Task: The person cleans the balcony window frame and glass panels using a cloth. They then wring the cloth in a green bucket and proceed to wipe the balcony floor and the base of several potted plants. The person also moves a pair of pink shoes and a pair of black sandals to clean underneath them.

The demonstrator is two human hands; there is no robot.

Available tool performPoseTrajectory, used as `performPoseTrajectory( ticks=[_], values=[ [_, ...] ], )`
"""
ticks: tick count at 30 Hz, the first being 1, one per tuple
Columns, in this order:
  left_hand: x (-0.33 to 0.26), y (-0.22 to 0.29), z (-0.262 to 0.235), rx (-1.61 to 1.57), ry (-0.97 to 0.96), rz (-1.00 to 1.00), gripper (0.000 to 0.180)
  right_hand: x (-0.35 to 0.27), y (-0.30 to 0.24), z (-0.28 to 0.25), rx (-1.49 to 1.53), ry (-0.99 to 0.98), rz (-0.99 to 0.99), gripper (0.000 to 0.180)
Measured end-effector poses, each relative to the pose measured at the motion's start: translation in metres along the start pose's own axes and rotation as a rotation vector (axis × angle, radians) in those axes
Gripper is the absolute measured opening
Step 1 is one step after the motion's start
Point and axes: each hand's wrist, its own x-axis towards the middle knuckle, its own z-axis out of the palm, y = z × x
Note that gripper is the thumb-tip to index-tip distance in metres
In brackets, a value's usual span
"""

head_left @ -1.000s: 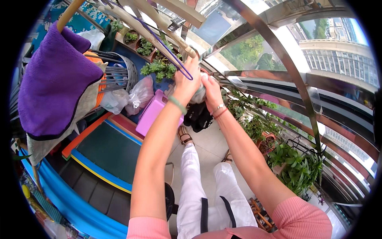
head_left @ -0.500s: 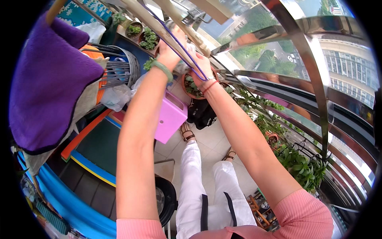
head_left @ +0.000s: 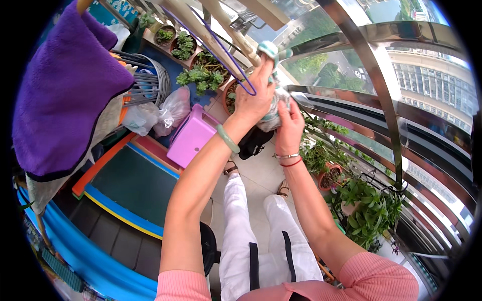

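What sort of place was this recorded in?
Probably an enclosed home balcony: potted succulents stand along one edge, metal bars run along the other, and a large building shows outside.

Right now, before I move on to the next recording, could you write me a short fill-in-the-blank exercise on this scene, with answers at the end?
1. The left hand and the ____ hand both touch the green-and-white cloth.
2. The bangle on the left wrist is ____.
3. A large purple cloth hangs toward the picture's ____ side.
4. The person's trousers are ____, with dark straps.

Missing words: right; green; left; white.
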Motion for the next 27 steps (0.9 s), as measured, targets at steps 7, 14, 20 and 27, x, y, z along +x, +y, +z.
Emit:
performPoseTrajectory(
  ticks=[7,14,20,27],
  values=[
    [0.019,0.050,0.016,-0.146,0.323,0.211,0.045,-0.013,-0.067,0.009,-0.086,0.064,-0.302,0.040],
    [0.003,-0.037,0.055,-0.143,0.089,-0.304,0.035,0.032,0.010,-0.023,-0.386,0.101,0.012,0.040],
    [-0.007,0.025,0.044,-0.283,0.220,-0.235,0.028,-0.001,-0.031,-0.023,-0.122,0.055,-0.130,0.037],
    [-0.034,0.096,0.041,-0.146,0.227,0.398,0.041,-0.062,-0.076,-0.041,0.107,0.116,-0.240,0.043]
  ],
)
